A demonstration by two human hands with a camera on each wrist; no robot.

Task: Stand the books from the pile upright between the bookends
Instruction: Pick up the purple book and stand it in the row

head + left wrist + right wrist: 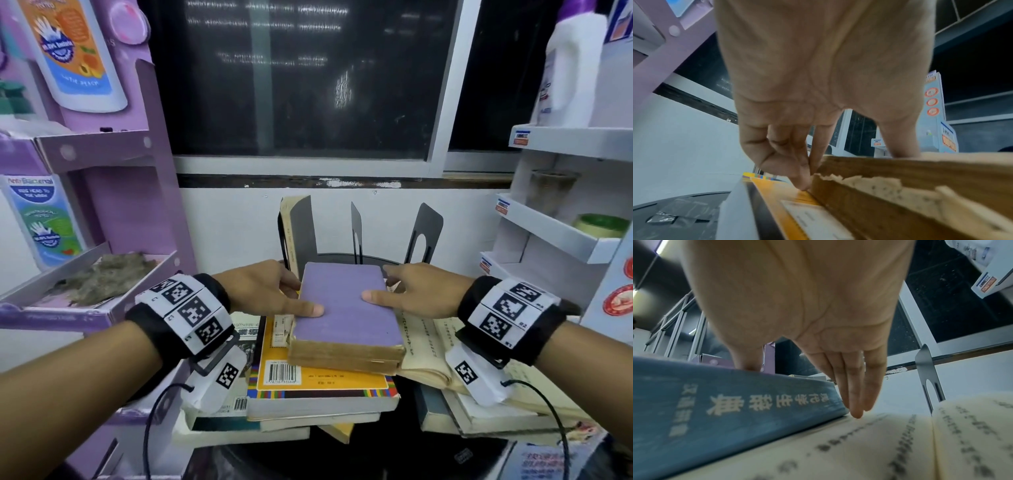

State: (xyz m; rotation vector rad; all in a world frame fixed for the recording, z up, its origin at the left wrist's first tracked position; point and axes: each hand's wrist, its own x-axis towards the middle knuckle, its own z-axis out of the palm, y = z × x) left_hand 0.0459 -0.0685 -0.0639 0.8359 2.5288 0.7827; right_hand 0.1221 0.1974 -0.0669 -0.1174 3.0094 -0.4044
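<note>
The round dark worktop (359, 455) carries everything, and the sprawling pile of flat-lying paperback books (308, 404) on it sits directly under the grip. Beyond the grip, toward the white wall, stand the thin black metal bookends (424, 233), with one yellowed book (287, 233) already upright against the leftmost plate. Just to the right of the grip lies an open book with cream printed pages (424, 346), and directly beneath it an orange-covered paperback with a barcode (308, 373). The task's thing in hand, a thick old book with a faded purple cover and browned page edges (346, 308), lies flat on top of the pile, grasped from both sides: the left hand (263, 291) has its thumb pressed on the cover and its fingers (803, 178) curled down the ragged page edge, while the right hand (421, 291) sets its thumb on the cover and its straight fingers (855, 395) down along the spine. Neither hand appears to have its fingers under the book yet, so the lift would rest on a sideways squeeze; the heavy block could slip, or its worn, loose-looking binding could give. Dragging it could also shift the uneven pile, and tipping it in carelessly might knock the light bookends.
</note>
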